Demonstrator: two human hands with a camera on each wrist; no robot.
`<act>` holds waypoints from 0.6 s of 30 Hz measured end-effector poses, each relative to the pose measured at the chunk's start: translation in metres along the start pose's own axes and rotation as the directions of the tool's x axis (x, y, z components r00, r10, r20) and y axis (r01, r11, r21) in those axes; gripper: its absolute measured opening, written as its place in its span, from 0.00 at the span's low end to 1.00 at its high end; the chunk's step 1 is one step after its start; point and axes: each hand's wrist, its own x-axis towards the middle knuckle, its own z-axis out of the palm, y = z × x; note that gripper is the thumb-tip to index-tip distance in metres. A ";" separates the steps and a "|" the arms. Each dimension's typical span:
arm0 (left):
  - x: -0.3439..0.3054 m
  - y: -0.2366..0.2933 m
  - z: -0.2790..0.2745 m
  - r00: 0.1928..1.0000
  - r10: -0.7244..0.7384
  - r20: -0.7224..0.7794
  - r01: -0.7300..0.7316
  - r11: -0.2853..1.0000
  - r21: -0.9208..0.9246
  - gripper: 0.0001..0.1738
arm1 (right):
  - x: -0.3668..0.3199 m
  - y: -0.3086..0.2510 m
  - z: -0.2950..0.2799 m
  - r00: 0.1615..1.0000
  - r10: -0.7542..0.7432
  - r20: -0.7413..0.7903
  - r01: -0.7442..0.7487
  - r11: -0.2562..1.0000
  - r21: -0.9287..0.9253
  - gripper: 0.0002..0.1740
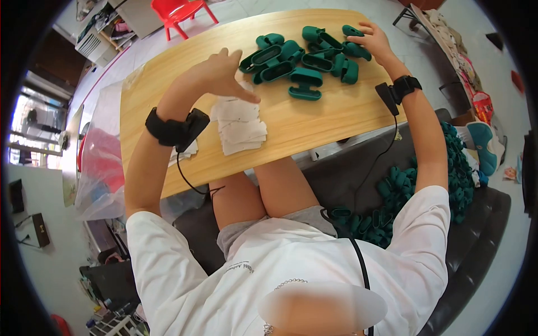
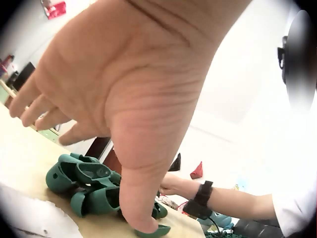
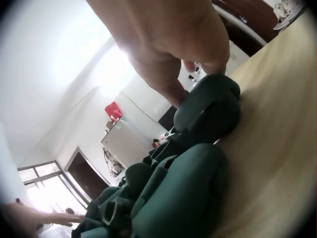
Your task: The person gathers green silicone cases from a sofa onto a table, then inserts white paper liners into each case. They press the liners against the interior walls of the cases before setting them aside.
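Green silicone cases lie in a loose pile on the wooden table, several with their hollow sides up. My left hand is held over a stack of white paper pieces, fingers spread and holding nothing; in the left wrist view the thumb of that hand stands in front of the green pile. At the pile's far right end, my right hand has its thumb and fingers round one green case. The right wrist view shows this hand at the top of a case; its fingertips are partly hidden.
More white pieces lie by the table's near left edge. Many green cases are heaped on the dark sofa at the right. A red chair stands beyond the table, and clear plastic hangs at its left side.
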 end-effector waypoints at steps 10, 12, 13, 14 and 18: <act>-0.075 0.012 0.118 0.898 0.208 -0.388 -0.147 0.972 0.182 0.45 | -0.025 -0.006 0.028 0.916 -0.377 -0.140 0.265 0.828 -0.495 0.13; -0.087 0.013 0.107 0.923 0.180 -0.341 -0.171 0.984 0.057 0.45 | -0.031 -0.008 0.033 0.853 -0.511 -0.107 0.369 0.735 -0.569 0.08; -0.091 0.010 0.104 0.915 0.165 -0.369 -0.175 0.984 0.005 0.46 | -0.033 -0.009 0.034 0.820 -0.568 -0.079 0.410 0.676 -0.613 0.07; -0.093 0.006 0.101 0.906 0.148 -0.396 -0.180 0.983 -0.045 0.47 | -0.035 -0.011 0.036 0.782 -0.621 -0.047 0.447 0.613 -0.651 0.07; -0.108 0.009 0.112 0.818 0.162 -0.551 -0.220 0.975 -0.040 0.48 | -0.036 -0.015 0.043 0.829 -0.557 -0.046 0.318 0.539 -0.780 0.07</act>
